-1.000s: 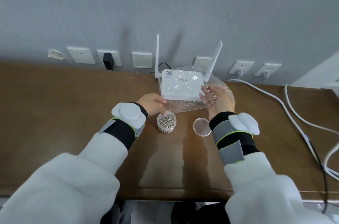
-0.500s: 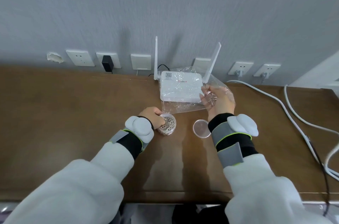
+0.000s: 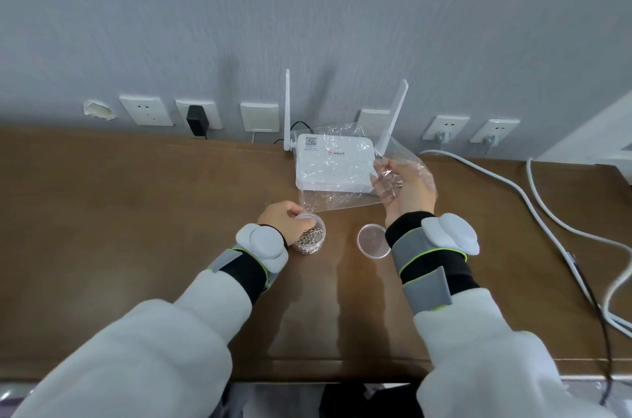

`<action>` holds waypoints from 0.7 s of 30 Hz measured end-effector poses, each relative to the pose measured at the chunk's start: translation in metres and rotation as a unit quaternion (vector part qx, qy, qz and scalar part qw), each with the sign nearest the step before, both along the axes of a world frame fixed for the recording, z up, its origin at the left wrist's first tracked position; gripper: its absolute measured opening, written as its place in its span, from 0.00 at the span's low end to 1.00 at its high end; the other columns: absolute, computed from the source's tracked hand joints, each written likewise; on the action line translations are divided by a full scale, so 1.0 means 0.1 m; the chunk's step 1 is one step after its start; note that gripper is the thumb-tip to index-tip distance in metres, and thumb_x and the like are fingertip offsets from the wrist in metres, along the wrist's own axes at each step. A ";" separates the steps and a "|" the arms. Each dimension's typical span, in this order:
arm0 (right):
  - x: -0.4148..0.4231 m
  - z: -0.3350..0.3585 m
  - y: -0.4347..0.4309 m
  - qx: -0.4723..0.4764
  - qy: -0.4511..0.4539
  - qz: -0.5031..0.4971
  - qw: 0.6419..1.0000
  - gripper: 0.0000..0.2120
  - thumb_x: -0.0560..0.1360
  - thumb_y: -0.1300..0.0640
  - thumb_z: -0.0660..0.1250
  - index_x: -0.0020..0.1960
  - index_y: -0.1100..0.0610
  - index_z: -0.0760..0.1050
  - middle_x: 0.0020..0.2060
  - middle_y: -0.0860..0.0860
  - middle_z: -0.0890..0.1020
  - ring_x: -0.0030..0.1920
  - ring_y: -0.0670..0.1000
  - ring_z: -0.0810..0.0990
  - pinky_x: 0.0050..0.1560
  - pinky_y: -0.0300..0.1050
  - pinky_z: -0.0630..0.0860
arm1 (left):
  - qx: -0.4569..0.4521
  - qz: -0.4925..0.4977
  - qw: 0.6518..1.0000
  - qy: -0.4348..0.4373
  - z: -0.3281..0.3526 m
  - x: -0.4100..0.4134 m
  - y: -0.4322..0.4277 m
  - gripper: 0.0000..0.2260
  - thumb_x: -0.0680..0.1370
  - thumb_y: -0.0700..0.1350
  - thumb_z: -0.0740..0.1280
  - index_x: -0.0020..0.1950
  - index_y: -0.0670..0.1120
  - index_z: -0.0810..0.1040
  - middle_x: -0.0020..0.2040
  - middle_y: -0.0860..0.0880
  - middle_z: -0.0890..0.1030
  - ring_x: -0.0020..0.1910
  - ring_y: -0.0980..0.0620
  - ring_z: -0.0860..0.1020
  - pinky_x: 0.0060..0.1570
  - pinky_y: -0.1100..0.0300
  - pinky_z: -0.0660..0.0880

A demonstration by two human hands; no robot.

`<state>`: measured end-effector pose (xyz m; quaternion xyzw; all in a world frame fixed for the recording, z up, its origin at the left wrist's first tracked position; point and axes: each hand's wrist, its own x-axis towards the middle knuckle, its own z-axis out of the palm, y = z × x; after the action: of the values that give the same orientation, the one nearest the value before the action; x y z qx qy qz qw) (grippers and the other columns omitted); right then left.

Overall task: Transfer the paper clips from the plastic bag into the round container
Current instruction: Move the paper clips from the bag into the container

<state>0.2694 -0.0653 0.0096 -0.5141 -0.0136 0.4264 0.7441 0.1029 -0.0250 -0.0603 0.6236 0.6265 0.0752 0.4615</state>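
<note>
A clear round container (image 3: 312, 239) full of silver paper clips stands on the brown desk. My left hand (image 3: 284, 219) rests on its far left rim, fingers curled over the top; whether they pinch clips is hidden. My right hand (image 3: 407, 190) holds up a crinkled clear plastic bag (image 3: 337, 178) by its right end, above the desk and in front of the router. A few paper clips (image 3: 395, 185) show inside the bag against my palm. The container's clear round lid (image 3: 373, 241) lies flat to the right of the container.
A white router (image 3: 333, 162) with two upright antennas stands behind the bag, against the wall. Wall sockets (image 3: 146, 110) line the back edge of the desk (image 3: 136, 212). White cables (image 3: 533, 212) run across the right side of the desk.
My left hand came away from the bag, dropped toward me and settled on the container's rim. My right hand stayed where it was, still holding the bag.
</note>
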 end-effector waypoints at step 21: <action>-0.01 -0.01 0.01 0.009 0.003 0.004 1.000 0.07 0.72 0.72 0.63 0.46 0.62 0.73 0.40 0.59 0.80 0.32 0.50 0.84 0.35 0.42 0.82 | 0.027 -0.089 0.993 0.073 0.03 -0.02 0.03 0.22 0.69 0.51 0.74 0.60 0.46 0.76 0.58 0.47 0.79 0.56 0.46 0.77 0.58 0.53 0.73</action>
<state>0.2685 -0.0647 0.0083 -0.5063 -0.0171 0.4307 0.7469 0.1008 -0.0219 -0.0576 0.6929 0.5980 0.0047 0.4028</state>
